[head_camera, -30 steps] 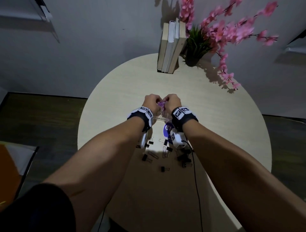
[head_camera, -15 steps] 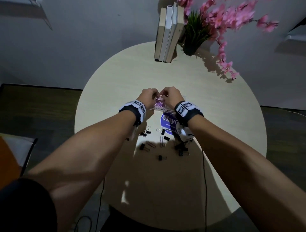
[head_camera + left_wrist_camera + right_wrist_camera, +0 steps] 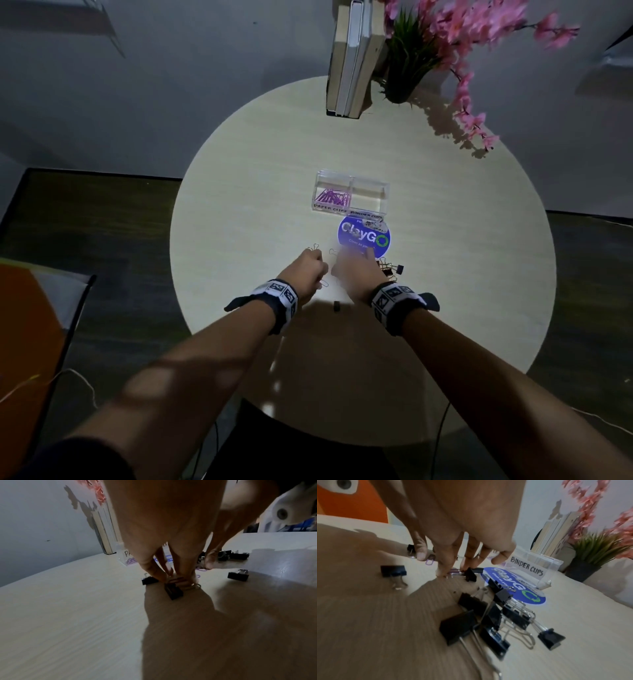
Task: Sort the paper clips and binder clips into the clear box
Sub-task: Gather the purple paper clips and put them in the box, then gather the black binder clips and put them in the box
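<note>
Pale wood round surface (image 3: 239, 212) carried everything. Books (image 3: 349, 58) and a pink-flowered plant (image 3: 411, 65) stood at its far edge. Clear box (image 3: 351, 192) sat mid-surface: purple paper clips (image 3: 331, 197) in its left compartment, just behind a blue round sticker (image 3: 356, 233). Both hands worked side by side nearer the front edge. Left hand (image 3: 308, 274) fingertips pinched a paper clip (image 3: 178, 580) beside a black binder clip (image 3: 173, 591). Right hand (image 3: 356, 270) fingers were down on another clip (image 3: 453, 572); grip: can't tell. Binder clip pile (image 3: 496, 618) lay right of it.
</note>
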Demonstrator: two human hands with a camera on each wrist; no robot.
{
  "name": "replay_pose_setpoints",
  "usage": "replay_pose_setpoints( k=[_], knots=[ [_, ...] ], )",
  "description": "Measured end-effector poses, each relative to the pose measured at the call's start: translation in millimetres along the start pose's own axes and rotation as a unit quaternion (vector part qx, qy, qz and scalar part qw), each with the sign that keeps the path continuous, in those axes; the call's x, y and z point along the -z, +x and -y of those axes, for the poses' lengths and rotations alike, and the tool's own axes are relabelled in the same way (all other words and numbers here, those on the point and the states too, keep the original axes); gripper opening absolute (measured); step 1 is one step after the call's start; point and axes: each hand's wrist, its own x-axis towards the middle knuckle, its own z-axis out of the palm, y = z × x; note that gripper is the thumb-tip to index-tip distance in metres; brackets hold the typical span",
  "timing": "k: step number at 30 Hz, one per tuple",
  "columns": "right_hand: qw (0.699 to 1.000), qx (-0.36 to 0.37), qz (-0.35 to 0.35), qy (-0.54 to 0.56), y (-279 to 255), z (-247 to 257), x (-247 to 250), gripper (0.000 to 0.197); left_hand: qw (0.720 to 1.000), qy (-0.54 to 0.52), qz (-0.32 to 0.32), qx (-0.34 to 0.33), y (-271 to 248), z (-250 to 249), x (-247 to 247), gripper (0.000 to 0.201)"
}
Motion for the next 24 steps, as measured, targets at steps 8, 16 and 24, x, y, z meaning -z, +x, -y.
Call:
replay_pose_setpoints(
  k=[8, 16, 24],
  knots=[
    [0.997, 0.022, -0.039, -0.068, -4, 6, -12, 0.012, 0.995, 0.091, -0.034, -0.032, -5, -2, -21, 0.014],
    [0.989, 0.042, -0.089, -0.109, -7, 3, -17, 0.030, 0.999, 0.037, -0.027, 0.001, -2, 0, -21, 0.011],
    [0.990, 0.052, -0.055, -0.122, -6, -5, -18, 0.019, 0.978, -0.168, -0.115, 0.040, 13, 7, 8, 0.023]
  ],
)
